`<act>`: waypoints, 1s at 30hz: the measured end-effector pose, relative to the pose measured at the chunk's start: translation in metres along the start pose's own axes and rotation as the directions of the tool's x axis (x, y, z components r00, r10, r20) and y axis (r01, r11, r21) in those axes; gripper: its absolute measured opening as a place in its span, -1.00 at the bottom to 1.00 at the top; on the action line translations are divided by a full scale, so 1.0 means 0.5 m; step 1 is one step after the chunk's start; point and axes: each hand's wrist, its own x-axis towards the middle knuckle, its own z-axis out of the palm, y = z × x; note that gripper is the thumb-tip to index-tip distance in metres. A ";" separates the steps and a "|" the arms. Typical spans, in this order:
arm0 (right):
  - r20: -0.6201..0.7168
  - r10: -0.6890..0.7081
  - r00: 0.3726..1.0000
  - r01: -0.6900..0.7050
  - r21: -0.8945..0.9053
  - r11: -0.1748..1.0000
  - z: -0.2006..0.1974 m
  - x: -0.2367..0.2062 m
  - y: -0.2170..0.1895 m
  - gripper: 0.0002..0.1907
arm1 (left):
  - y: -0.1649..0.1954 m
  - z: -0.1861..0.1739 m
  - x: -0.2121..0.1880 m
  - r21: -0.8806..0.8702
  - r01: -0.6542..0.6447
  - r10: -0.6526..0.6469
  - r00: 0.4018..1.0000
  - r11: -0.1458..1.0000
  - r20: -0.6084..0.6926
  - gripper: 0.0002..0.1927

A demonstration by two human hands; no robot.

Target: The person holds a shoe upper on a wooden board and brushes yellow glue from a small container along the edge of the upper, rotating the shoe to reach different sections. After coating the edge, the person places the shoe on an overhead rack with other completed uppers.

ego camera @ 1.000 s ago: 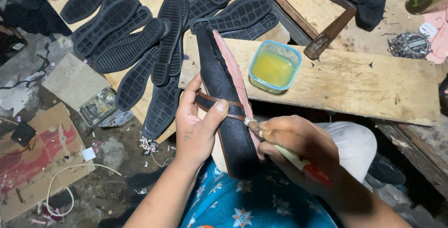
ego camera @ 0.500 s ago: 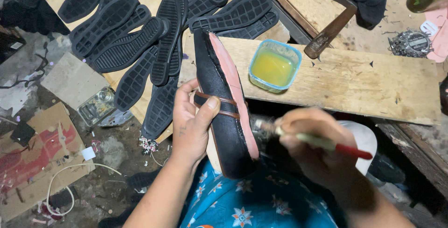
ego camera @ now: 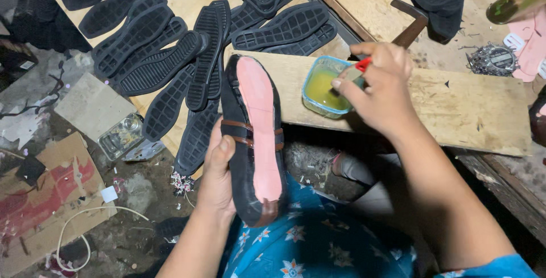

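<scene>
The left hand (ego camera: 219,178) is gripping a black shoe (ego camera: 250,141) bottom-up over the lap, thumb lying on the brown strap (ego camera: 250,133) around its middle; the pink insole face (ego camera: 260,130) is showing. The right hand (ego camera: 378,87), closed around a red-handled brush (ego camera: 363,63), is reaching into the small tub (ego camera: 321,90) of yellowish glue on the wooden desk (ego camera: 455,107); half a second ago it was working the brush at the shoe's edge, so it has left the shoe and is now at the glue. A hammer (ego camera: 410,28) is lying just behind the hand; black rubber soles (ego camera: 165,62) are spreading over the board to the left; cardboard (ego camera: 40,198) is lying on the floor.
</scene>
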 end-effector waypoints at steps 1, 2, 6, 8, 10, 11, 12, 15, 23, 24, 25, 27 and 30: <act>-0.059 0.006 0.998 -0.004 0.036 0.999 -0.013 -0.005 -0.006 -0.81 | 0.004 0.003 0.000 0.030 -0.038 0.039 0.999 0.999 -0.005 -0.15; -0.117 0.015 0.993 -0.007 0.072 0.997 -0.032 -0.015 -0.012 -0.84 | 0.008 0.006 0.002 0.061 -0.074 0.075 0.997 0.995 -0.010 -0.13; -0.047 0.036 0.998 -0.026 0.184 0.983 -0.071 -0.052 -0.046 -0.90 | 0.024 0.014 0.011 0.043 -0.075 0.075 0.997 0.996 -0.005 -0.10; 0.080 0.209 0.975 -0.224 0.377 0.899 -0.077 -0.071 -0.064 -0.93 | 0.027 0.020 0.014 0.040 -0.075 0.075 0.997 0.996 -0.009 -0.11; 0.202 0.318 0.926 -0.377 0.514 0.770 -0.072 -0.087 -0.081 -0.92 | 0.023 0.027 0.015 0.031 -0.070 0.070 0.997 0.997 0.010 -0.11; 0.244 0.348 0.905 -0.425 0.565 0.707 -0.061 -0.092 -0.089 -0.91 | 0.020 0.031 0.016 0.027 -0.069 0.068 0.997 0.997 0.020 -0.12; 0.286 0.372 0.883 -0.467 0.611 0.639 -0.049 -0.096 -0.096 -0.89 | 0.016 0.034 0.017 0.033 -0.069 0.068 0.997 0.997 0.028 -0.12; 0.295 0.267 0.917 -0.398 0.659 0.639 -0.018 -0.104 -0.104 -0.89 | 0.007 0.040 0.023 0.069 -0.088 0.086 0.996 0.994 0.036 -0.15; 0.113 0.442 0.890 -0.195 0.970 0.144 -0.041 -0.130 -0.120 -0.74 | 0.002 0.039 0.047 0.117 -0.118 0.125 0.991 0.986 -0.056 -0.26; 0.110 0.402 0.909 -0.177 0.975 0.135 -0.043 -0.135 -0.135 -0.72 | 0.000 0.041 0.047 0.125 -0.117 0.124 0.991 0.985 -0.056 -0.26; 0.166 0.435 0.885 -0.272 0.943 0.194 -0.048 -0.141 -0.150 -0.72 | -0.001 0.044 0.046 0.133 -0.114 0.122 0.991 0.985 -0.058 -0.26; 0.260 0.510 0.820 -0.452 0.841 0.297 -0.058 -0.151 -0.178 -0.72 | -0.005 0.052 0.046 0.148 -0.111 0.120 0.991 0.983 -0.056 -0.25; 0.043 0.350 0.936 -0.259 0.756 0.601 -0.061 -0.150 -0.212 -0.79 | -0.005 0.059 0.046 0.179 -0.121 0.131 0.990 0.976 -0.045 -0.23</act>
